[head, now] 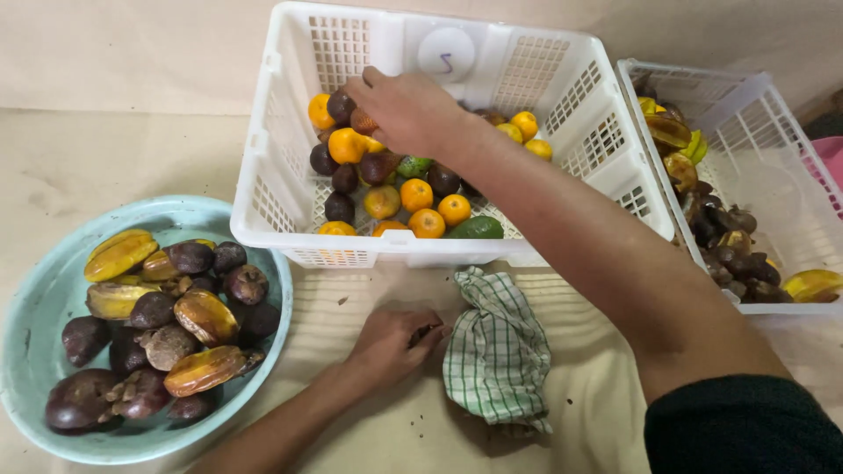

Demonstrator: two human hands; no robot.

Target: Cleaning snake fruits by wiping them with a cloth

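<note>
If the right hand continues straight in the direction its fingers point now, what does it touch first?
Probably the dark purple fruit at the fingertips of the right hand; beyond it is the back-left wall of the white crate. Depth is unclear.

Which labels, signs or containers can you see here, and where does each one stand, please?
Label: round white disc with a blue mark, on the back wall of the middle crate.
Middle crate: white, slatted, rectangular, holding fruit.
Right crate: same kind.
Bowl: round, pale blue, left.

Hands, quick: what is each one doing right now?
Left hand: curled on the table beside the checked cloth, pinching something small and dark; cannot tell what.
Right hand: in the white basket, fingers down on the fruit; grip hidden.
</note>
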